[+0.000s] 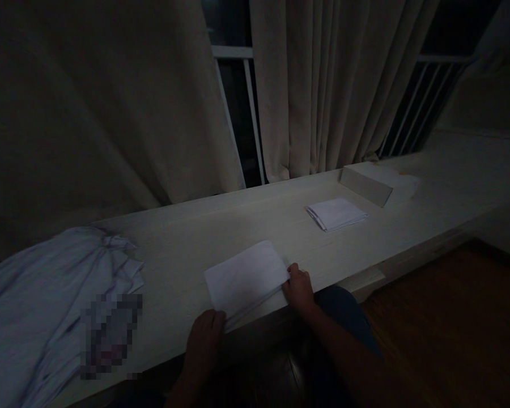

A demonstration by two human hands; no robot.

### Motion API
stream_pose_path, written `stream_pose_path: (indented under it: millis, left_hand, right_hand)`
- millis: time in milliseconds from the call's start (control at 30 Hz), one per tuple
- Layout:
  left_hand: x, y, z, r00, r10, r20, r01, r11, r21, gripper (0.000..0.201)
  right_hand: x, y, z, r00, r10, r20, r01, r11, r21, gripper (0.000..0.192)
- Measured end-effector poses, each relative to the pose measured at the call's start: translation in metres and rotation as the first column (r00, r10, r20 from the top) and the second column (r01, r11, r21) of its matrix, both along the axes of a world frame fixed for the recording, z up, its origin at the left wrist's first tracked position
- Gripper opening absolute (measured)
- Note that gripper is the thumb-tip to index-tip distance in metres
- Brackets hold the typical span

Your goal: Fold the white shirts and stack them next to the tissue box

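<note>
A white folded cloth (pixel 249 277) lies on the pale wooden ledge (pixel 174 272) in front of me. At its near left corner is my left hand (pixel 204 337), closed with thumb and fingers on the edge. My right hand (pixel 298 288) pinches the right corner of the same cloth. Further right rests a second folded white cloth (pixel 338 214), its layered edge facing left. To the left, a loose heap of white fabric (pixel 46 306) with dark creases spreads over the ledge.
An open pale box (pixel 368 184) stands on the ledge at the back right. Beige curtains (pixel 331 85) hang behind the ledge, with white window bars (pixel 233 52) between them. Part of the heap is pixelated. Below right is a brown floor (pixel 459 323).
</note>
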State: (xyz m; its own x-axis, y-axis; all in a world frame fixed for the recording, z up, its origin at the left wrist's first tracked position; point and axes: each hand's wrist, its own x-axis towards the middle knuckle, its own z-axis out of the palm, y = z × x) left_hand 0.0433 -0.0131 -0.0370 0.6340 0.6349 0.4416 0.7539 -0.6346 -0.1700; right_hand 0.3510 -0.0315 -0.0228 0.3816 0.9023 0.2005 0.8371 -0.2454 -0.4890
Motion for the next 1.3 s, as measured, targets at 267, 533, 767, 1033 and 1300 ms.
stream_pose_path:
  millis: [267, 533, 767, 1033, 1300]
  left_hand:
    - [0.005, -0.016, 0.002, 0.970, -0.050, 0.236, 0.057, 0.998, -0.023, 0.017]
    - [0.006, -0.021, -0.012, 0.980, -0.088, 0.181, 0.114, 0.984, -0.138, 0.018]
    - [0.005, 0.006, 0.001, 0.993, 0.004, 0.122, 0.002, 0.999, -0.045, 0.013]
    - [0.013, 0.004, -0.007, 0.979, -0.044, 0.201, 0.047, 0.999, -0.012, 0.018]
    - [0.019, -0.018, -0.003, 0.965, -0.157, 0.211, 0.167, 0.985, -0.032, 0.015]
  right_hand:
    - [0.001, 0.001, -0.006, 1.000, -0.007, 0.004, 0.007, 1.000, 0.027, 0.017]
    - [0.004, 0.004, -0.006, 0.999, -0.028, -0.017, 0.028, 0.999, 0.027, 0.020]
    - [0.007, -0.002, -0.011, 0.996, 0.027, 0.089, -0.028, 1.000, 0.012, 0.025]
    - [0.013, -0.001, -0.015, 1.000, -0.015, 0.023, 0.014, 1.000, 0.002, 0.027]
    - [0.015, 0.003, -0.004, 0.999, -0.054, -0.007, 0.053, 0.996, -0.069, 0.024]
